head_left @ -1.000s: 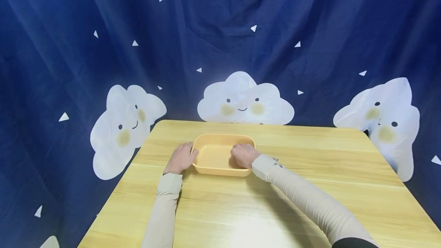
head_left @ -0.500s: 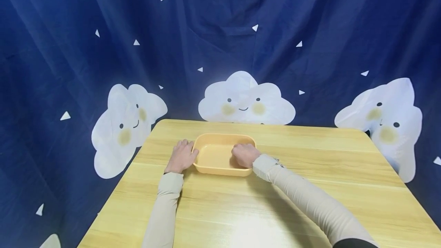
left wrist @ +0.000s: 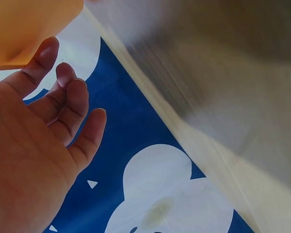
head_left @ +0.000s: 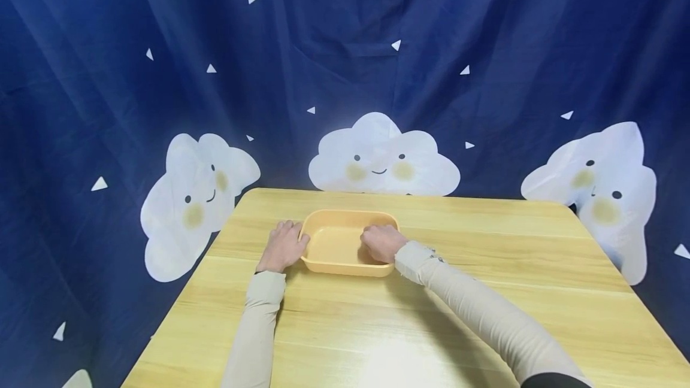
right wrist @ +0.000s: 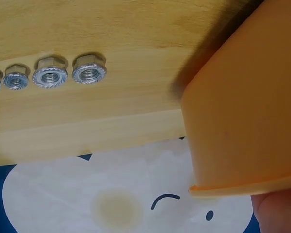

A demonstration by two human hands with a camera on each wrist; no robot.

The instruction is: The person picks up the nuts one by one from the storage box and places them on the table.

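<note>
An orange plastic bin (head_left: 334,244) stands on the wooden table in the head view. My left hand (head_left: 283,247) holds its left side, with the thumb over the rim. In the left wrist view, the fingers of the left hand (left wrist: 34,131) bend loosely outside the bin wall (left wrist: 34,24). My right hand (head_left: 383,243) is down inside the bin's right end, fingers curled and their tips hidden. The right wrist view shows the outer wall of the bin (right wrist: 247,107) and a bit of the right hand (right wrist: 279,211) past its rim.
Several metal flange nuts (right wrist: 89,69) stand in a row on the table (right wrist: 116,29) outside the bin, mostly hidden by the right sleeve in the head view. A blue curtain (head_left: 345,64) with white clouds hangs behind the table's far edge.
The view shifts very slightly. Both hands and the bin keep their places.
</note>
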